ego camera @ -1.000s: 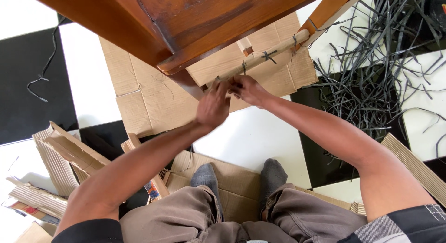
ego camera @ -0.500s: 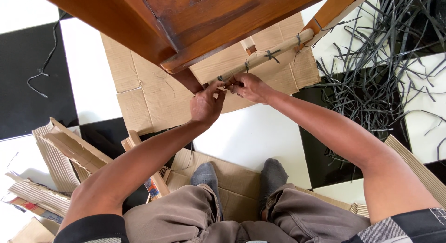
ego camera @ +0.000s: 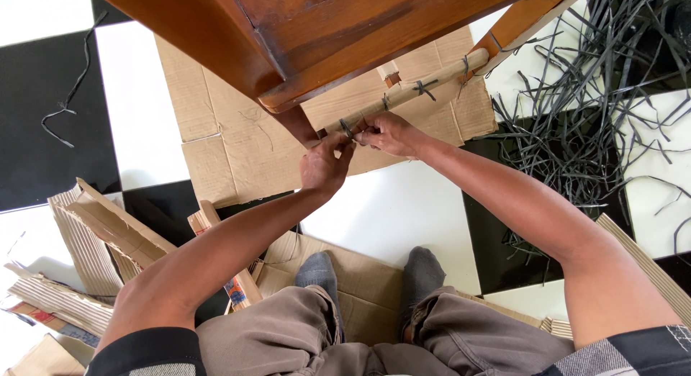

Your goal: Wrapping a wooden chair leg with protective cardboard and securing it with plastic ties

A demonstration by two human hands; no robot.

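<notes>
— What's the ground like?

— A checkered floor (ego camera: 403, 203), black and white tiles. A flattened cardboard sheet (ego camera: 230, 146) lies spread across the middle of it, under the wooden furniture.

— And off to the sides?

— On the right, a tangled heap of dark straps (ego camera: 597, 110) sprawls over the tiles. One loose strap (ego camera: 68, 106) curls on the black tile at left. Corrugated scraps (ego camera: 93, 239) pile up lower left, and another cardboard piece (ego camera: 360, 282) sits under the person's socked feet.

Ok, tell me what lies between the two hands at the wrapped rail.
In the head view, the left hand and right hand nearly meet; only a dark strap tie on the cardboard-wrapped rail sits between their fingertips.
</notes>
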